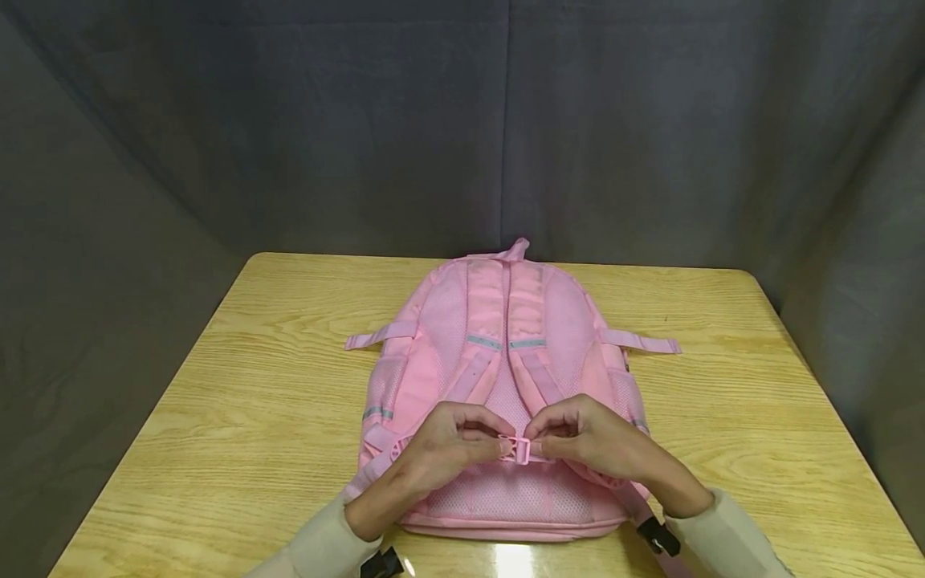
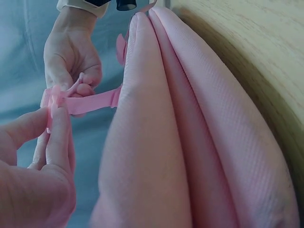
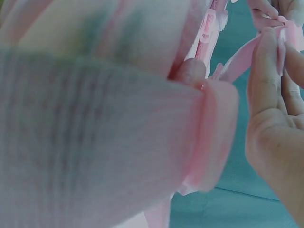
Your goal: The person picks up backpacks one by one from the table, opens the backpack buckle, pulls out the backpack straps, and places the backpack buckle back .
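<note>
A pink backpack (image 1: 506,498) lies on the table with its padded shoulder straps facing up. Over its lower part, both hands meet at a small pink plastic buckle (image 1: 522,451). From the left, my left hand (image 1: 450,441) pinches the buckle's openwork side between thumb and fingers. My right hand (image 1: 600,441) pinches its other side, where a pink strap (image 2: 90,102) runs from the buckle to the bag. The buckle's two sides sit close together between the fingertips, partly covered by them. In the right wrist view, a blurred sleeve and bag fabric fill the left side.
The wooden table (image 1: 253,385) extends on both sides of the bag. Loose webbing ends (image 1: 643,341) stick out from the bag's sides. A black clip (image 1: 658,535) is at the right forearm, another black piece (image 1: 381,563) near the left sleeve. A dark curtain (image 1: 361,120) hangs behind.
</note>
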Demonstrator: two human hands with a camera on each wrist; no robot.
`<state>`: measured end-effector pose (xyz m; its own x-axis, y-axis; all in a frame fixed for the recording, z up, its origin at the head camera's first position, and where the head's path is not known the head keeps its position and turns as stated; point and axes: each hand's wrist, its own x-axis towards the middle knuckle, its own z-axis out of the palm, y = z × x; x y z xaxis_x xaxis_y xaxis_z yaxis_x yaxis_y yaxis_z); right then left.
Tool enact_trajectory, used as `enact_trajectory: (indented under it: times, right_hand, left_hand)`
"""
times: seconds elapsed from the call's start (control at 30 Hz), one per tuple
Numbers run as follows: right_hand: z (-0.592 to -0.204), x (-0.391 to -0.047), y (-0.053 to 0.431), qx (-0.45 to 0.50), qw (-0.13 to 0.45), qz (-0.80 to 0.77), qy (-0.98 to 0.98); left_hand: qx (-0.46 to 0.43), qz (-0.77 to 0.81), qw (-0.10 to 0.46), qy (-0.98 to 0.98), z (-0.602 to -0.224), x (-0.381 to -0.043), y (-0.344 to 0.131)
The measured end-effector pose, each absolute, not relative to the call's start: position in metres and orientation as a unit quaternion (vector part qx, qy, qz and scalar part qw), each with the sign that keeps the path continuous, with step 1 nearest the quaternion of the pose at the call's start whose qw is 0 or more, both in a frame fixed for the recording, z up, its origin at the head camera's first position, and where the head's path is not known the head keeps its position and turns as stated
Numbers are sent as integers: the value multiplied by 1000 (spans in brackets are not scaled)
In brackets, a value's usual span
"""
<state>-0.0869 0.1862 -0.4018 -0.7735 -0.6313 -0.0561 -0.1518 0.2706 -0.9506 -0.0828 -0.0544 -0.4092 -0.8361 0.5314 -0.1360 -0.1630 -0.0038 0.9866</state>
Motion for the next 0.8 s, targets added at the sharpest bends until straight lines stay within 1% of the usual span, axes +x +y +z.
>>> enact_trajectory:
  times: [0.53, 0.8]
  right_hand:
    - [-406, -88, 191, -245, 204, -544, 776]
    - [-404, -87, 191, -238, 208, -547, 775]
  left_hand:
    - [137, 690, 246, 667, -409, -84, -55]
    - [141, 691, 243, 666, -409, -85, -56]
